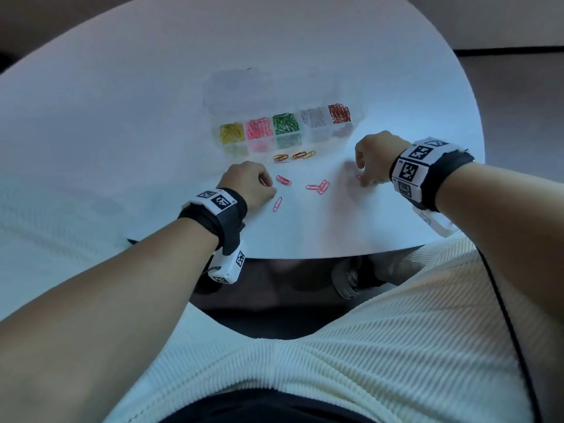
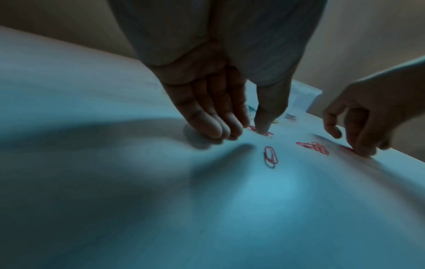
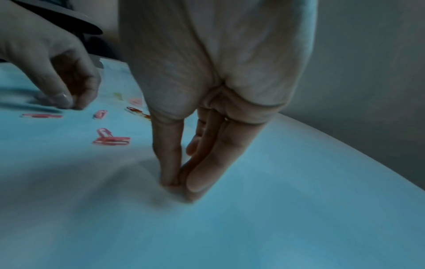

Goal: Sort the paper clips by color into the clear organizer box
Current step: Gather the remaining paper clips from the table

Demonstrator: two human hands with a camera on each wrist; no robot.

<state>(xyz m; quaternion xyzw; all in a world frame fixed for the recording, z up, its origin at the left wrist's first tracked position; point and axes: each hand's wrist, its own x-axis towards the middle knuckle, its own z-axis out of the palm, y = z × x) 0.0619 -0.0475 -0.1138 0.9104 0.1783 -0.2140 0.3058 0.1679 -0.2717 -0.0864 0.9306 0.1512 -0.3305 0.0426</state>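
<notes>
The clear organizer box (image 1: 354,129) holds yellow, pink, green, silver and red clips in separate compartments. Loose orange-yellow clips (image 1: 294,156) lie just in front of it. Pink clips lie nearer me: one (image 1: 283,180) by my left thumb, a small cluster (image 1: 319,187) in the middle, and one (image 1: 277,204) nearer me. My left hand (image 1: 273,186) has its fingertips (image 2: 218,132) down on the table and its thumb tip at the end of the pink clip (image 2: 269,133); nothing shows between thumb and fingers. My right hand (image 3: 177,185) pinches at the table surface on another pink clip (image 1: 359,178), mostly hidden.
The round white table (image 1: 122,117) has its near edge just behind my wrists. The box's clear lid (image 1: 268,87) lies open on the far side. Beyond the right hand the table edge (image 3: 345,145) curves away.
</notes>
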